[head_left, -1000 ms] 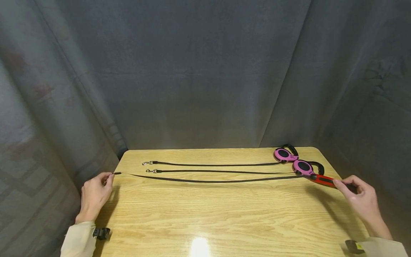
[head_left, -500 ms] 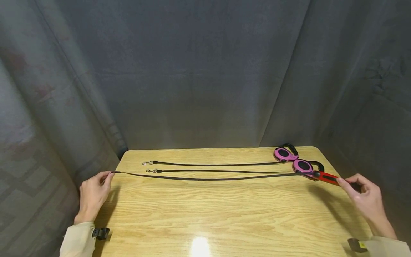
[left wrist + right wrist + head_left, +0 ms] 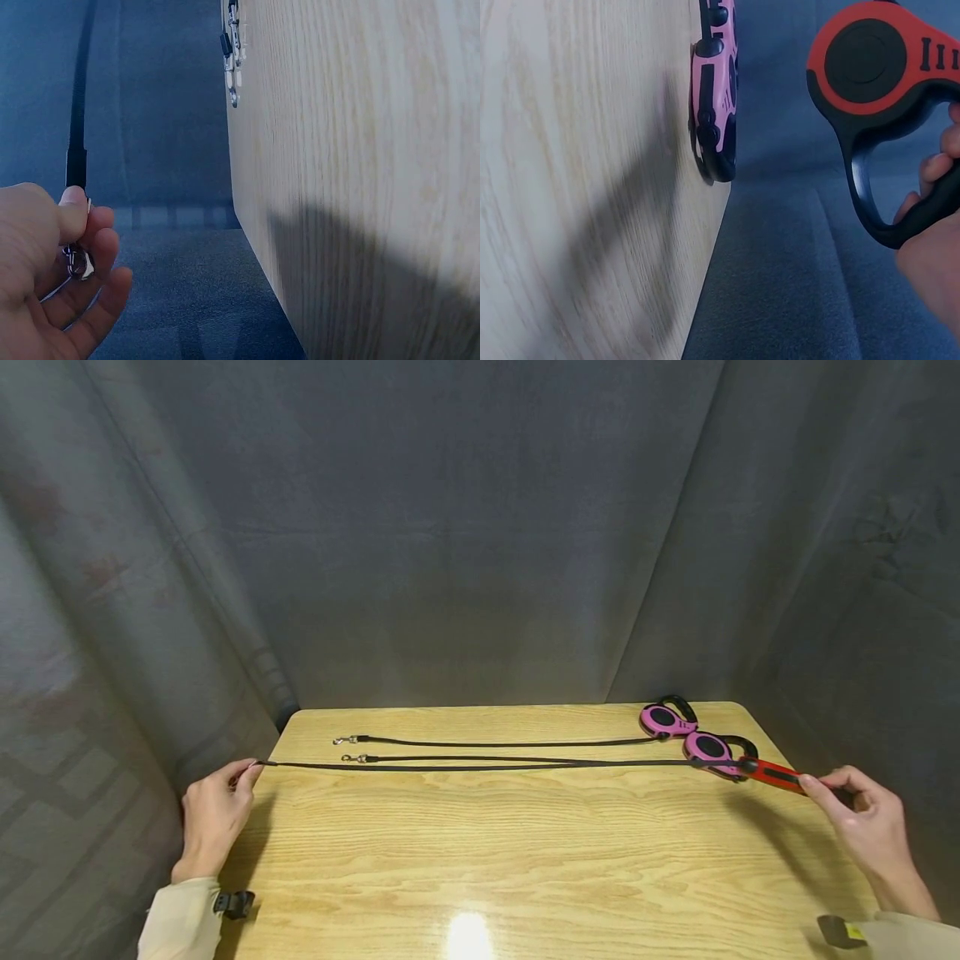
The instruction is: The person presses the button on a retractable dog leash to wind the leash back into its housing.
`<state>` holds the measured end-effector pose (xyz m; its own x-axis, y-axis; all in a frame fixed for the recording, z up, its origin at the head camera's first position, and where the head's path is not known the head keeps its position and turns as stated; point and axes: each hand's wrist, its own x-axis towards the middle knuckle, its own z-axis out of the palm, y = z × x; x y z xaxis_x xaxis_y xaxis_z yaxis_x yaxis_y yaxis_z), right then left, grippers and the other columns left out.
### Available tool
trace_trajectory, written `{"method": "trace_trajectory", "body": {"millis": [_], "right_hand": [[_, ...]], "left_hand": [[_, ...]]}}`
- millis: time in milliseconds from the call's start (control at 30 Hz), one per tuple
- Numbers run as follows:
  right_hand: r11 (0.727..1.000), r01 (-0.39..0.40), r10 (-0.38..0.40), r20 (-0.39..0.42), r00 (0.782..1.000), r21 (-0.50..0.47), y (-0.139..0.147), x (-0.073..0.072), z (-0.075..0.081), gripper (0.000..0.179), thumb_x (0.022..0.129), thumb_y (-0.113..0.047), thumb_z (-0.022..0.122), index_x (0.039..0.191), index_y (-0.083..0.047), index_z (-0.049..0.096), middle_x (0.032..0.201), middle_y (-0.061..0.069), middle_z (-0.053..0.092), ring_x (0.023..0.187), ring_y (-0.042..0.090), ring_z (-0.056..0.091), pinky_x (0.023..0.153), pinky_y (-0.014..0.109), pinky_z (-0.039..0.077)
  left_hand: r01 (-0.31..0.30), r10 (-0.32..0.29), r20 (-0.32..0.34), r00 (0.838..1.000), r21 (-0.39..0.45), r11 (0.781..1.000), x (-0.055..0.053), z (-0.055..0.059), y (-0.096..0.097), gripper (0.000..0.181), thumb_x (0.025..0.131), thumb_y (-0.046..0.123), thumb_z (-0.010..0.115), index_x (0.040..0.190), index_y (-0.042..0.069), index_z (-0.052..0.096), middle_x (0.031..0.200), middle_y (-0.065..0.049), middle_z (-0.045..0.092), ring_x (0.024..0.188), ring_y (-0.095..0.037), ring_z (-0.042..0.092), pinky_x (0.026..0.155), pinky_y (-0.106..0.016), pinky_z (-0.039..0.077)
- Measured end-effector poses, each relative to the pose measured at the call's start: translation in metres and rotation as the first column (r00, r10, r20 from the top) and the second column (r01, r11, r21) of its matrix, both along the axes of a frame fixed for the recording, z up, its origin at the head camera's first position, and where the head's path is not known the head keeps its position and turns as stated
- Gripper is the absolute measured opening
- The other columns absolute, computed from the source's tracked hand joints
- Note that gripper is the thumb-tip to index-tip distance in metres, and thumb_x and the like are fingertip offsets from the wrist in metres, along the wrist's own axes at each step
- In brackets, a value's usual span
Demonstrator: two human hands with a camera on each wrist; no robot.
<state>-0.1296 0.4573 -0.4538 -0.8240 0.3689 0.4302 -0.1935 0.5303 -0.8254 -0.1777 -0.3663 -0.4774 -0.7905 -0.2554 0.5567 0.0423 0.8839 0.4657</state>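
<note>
My right hand [image 3: 873,827] grips the handle of a red and black retractable dog leash [image 3: 866,64], raised above the table's right side. Its black strap [image 3: 480,767] runs nearly straight across to my left hand [image 3: 216,818]. There the thumb and fingers pinch the strap's end, and a metal clip [image 3: 79,262] shows below the thumb in the left wrist view. Behind the strap lie two pink and black retractable leashes, one farther back [image 3: 662,721] and one nearer [image 3: 707,749]. Both have their straps drawn out leftward, ending in metal clips [image 3: 345,741].
The light wood table [image 3: 480,860] carries both pink leashes near its back right corner. Grey curtains [image 3: 465,543] hang close behind and on both sides. Each wrist wears a small black camera [image 3: 235,904].
The red leash has moved a little to the right in my right hand. My left hand has shifted slightly left, and the sagging strap between them has pulled nearly straight.
</note>
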Motion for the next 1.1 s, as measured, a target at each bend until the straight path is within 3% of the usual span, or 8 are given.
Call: {"method": "trace_trajectory", "body": {"millis": [200, 533, 767, 933, 1100], "right_hand": [[1.0, -0.001, 0.001, -0.004, 1.0, -0.001, 0.002, 0.001, 0.0, 0.022, 0.094, 0.007, 0.073, 0.08, -0.009, 0.069, 0.076, -0.027, 0.063, 0.064, 0.001, 0.043, 0.055, 0.028, 0.029], [0.998, -0.067, 0.067, -0.017, 0.998, -0.001, -0.004, -0.004, 0.001, 0.022, 0.094, 0.011, 0.07, 0.082, -0.007, 0.07, 0.077, -0.025, 0.064, 0.068, -0.003, 0.048, 0.06, 0.02, 0.036], [0.999, -0.028, 0.027, -0.045, 0.999, -0.027, -0.013, -0.007, 0.004, 0.027, 0.09, 0.013, 0.074, 0.076, -0.011, 0.07, 0.068, -0.025, 0.062, 0.051, 0.004, 0.036, 0.048, 0.031, 0.027], [0.999, -0.041, 0.041, -0.005, 0.999, 0.0, -0.017, -0.007, 0.006, 0.024, 0.091, 0.006, 0.077, 0.08, -0.015, 0.072, 0.07, -0.027, 0.062, 0.053, 0.005, 0.036, 0.05, 0.033, 0.025], [0.997, -0.075, 0.074, 0.022, 0.997, 0.034, -0.019, -0.008, 0.003, 0.02, 0.091, 0.004, 0.079, 0.084, -0.014, 0.073, 0.072, -0.027, 0.062, 0.054, 0.008, 0.037, 0.049, 0.033, 0.026]], "left_hand": [[0.001, -0.001, -0.025, 1.0, 0.005, 1.0, -0.001, 0.0, -0.002, 0.018, 0.1, 0.011, 0.074, 0.108, -0.003, 0.08, 0.095, -0.025, 0.079, 0.08, -0.045, 0.072, 0.067, -0.049, 0.051], [0.037, -0.037, -0.026, 0.999, 0.01, 0.999, -0.006, -0.001, 0.008, 0.019, 0.101, 0.011, 0.073, 0.11, -0.003, 0.08, 0.091, -0.023, 0.079, 0.076, -0.043, 0.072, 0.077, -0.06, 0.05], [0.034, -0.033, -0.002, 0.999, 0.011, 0.999, -0.008, -0.004, 0.014, 0.018, 0.1, 0.012, 0.075, 0.109, -0.002, 0.08, 0.092, -0.022, 0.08, 0.076, -0.039, 0.072, 0.07, -0.051, 0.051], [0.048, -0.048, -0.003, 0.999, 0.007, 0.999, -0.01, -0.003, 0.018, 0.019, 0.1, 0.015, 0.074, 0.108, -0.001, 0.081, 0.093, -0.022, 0.08, 0.078, -0.04, 0.072, 0.073, -0.057, 0.051], [0.062, -0.062, -0.001, 0.998, -0.005, 0.998, -0.011, -0.002, 0.022, 0.016, 0.099, 0.015, 0.076, 0.106, 0.001, 0.081, 0.091, -0.02, 0.08, 0.074, -0.034, 0.07, 0.068, -0.049, 0.05]]}}
